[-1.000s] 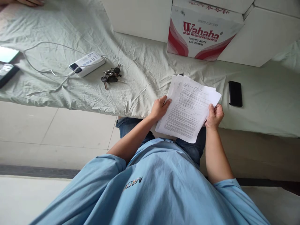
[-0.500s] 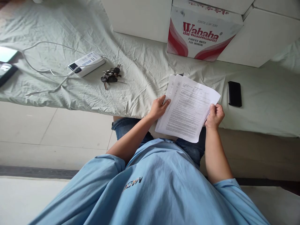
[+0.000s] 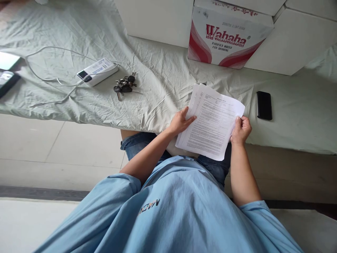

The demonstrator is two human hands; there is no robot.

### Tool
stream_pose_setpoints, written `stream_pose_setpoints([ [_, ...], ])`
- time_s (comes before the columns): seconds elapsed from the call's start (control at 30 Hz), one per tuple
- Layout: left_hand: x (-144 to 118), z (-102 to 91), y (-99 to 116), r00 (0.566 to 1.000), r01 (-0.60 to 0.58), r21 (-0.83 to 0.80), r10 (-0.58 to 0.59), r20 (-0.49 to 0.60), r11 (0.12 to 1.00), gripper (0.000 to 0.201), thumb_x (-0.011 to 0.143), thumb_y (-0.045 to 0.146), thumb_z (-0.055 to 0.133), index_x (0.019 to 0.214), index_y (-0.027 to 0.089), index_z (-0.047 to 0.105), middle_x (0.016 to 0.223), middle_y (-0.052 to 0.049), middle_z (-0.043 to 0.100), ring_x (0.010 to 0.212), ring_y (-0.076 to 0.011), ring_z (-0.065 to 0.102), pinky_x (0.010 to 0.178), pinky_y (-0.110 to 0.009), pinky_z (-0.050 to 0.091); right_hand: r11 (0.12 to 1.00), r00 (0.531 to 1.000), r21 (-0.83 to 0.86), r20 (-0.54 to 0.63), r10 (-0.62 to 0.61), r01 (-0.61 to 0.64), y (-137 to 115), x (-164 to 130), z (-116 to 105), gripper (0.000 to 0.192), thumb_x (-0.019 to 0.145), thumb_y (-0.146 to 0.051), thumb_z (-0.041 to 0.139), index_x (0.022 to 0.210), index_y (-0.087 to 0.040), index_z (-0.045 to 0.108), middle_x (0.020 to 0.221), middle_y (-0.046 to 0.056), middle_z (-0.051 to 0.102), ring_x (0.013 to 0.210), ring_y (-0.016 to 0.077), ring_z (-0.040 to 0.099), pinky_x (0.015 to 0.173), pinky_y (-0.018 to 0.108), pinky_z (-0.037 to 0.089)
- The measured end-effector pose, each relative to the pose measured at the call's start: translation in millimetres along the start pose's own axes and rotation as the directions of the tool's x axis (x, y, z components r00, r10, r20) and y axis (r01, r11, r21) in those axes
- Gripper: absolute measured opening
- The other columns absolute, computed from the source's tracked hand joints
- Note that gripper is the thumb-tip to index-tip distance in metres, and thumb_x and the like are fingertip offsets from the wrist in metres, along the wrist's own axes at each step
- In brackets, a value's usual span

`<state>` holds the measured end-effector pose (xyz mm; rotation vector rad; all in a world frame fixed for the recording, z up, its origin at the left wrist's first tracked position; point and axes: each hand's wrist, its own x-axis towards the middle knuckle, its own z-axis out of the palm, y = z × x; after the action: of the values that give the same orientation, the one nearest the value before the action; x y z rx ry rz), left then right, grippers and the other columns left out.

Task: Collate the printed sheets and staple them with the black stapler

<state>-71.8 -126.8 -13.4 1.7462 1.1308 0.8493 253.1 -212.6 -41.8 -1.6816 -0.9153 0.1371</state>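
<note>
A stack of printed white paper sheets (image 3: 212, 123) is held over my lap at the edge of the bed. My left hand (image 3: 180, 122) grips the stack's left edge, thumb lying across the top page. My right hand (image 3: 240, 130) pinches the right edge near the upper corner. The sheets are nearly squared, with a few edges fanned at the top left. Both forearms reach forward from a light blue shirt.
The bed's pale green sheet (image 3: 163, 77) carries a bunch of keys (image 3: 124, 85), a white power bank (image 3: 97, 71) with a white cable, and a black phone (image 3: 264, 105). A red-and-white Wahaha carton (image 3: 226, 37) and white boxes stand behind. Devices lie at far left (image 3: 6, 72).
The fanned sheets have been drawn closer together into a tidier stack. My left thumb has shifted further onto the top page. A person's hand at the top left has left the view.
</note>
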Motion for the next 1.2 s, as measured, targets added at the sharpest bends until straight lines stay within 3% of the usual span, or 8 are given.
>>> stream_pose_setpoints([
  [0.1,0.1,-3.0,3.0,0.998,0.016,0.04,-0.018,0.063,0.999,0.032,0.1,0.046,0.077,0.096,0.027,0.052,0.091,-0.003,0.075,0.082,-0.0245,0.072,0.074,-0.038,0.057,1.0,1.0,-0.001,0.0,-0.002,0.002,0.2,0.2,0.0,0.056,0.098,-0.08,0.069,0.095,-0.024,0.068,0.08,-0.002,0.064,0.075,0.0176,0.056,0.075,0.034,0.046],
  [0.2,0.7,-2.9,3.2,0.998,0.032,0.045,-0.034,0.048,0.998,0.029,0.099,0.042,0.077,0.095,0.027,0.053,0.091,-0.002,0.076,0.084,-0.0245,0.072,0.077,-0.039,0.058,1.0,1.0,0.0,-0.01,-0.003,0.003,0.0,0.5,0.5,0.056,0.097,-0.08,0.07,0.095,-0.024,0.068,0.079,-0.002,0.063,0.074,0.0177,0.056,0.075,0.034,0.047],
  [0.47,-0.3,-3.5,1.0,0.998,0.043,-0.058,-0.041,0.041,0.997,0.028,0.099,0.047,0.076,0.099,0.025,0.059,0.101,-0.004,0.08,0.091,-0.0254,0.075,0.079,-0.038,0.06,0.999,0.997,0.031,-0.073,-0.013,0.015,-0.6,1.3,3.3,0.052,0.097,-0.076,0.07,0.103,-0.024,0.072,0.086,0.0,0.067,0.081,0.0195,0.061,0.08,0.035,0.053],
  [0.7,-0.1,-4.4,3.0,0.997,0.049,-0.071,-0.045,0.062,0.996,0.027,0.101,0.049,0.075,0.109,0.024,0.066,0.115,-0.008,0.085,0.102,-0.0306,0.08,0.089,-0.044,0.066,0.997,0.999,0.077,-0.044,-0.003,0.006,2.1,0.8,4.1,0.048,0.095,-0.069,0.074,0.109,-0.023,0.073,0.091,0.001,0.071,0.084,0.0211,0.068,0.087,0.039,0.059],
  [1.07,-0.7,-3.5,0.7,0.998,0.056,-0.006,-0.055,0.042,0.998,0.027,0.101,0.048,0.076,0.105,0.025,0.062,0.108,-0.007,0.082,0.098,-0.0291,0.078,0.09,-0.044,0.064,0.997,0.999,0.077,-0.038,0.011,-0.008,3.4,-0.8,4.4,0.046,0.094,-0.065,0.073,0.112,-0.023,0.073,0.089,0.001,0.072,0.082,0.0207,0.068,0.086,0.038,0.058],
  [1.2,0.4,-2.1,0.1,0.998,0.065,0.038,-0.065,0.015,0.997,0.029,0.099,0.045,0.078,0.096,0.026,0.055,0.097,-0.004,0.076,0.088,-0.0253,0.072,0.085,-0.042,0.061,0.998,1.0,0.066,-0.003,0.016,-0.016,4.2,-1.6,3.7,0.048,0.095,-0.069,0.073,0.11,-0.023,0.073,0.09,0.001,0.074,0.08,0.0202,0.068,0.084,0.038,0.057],
])
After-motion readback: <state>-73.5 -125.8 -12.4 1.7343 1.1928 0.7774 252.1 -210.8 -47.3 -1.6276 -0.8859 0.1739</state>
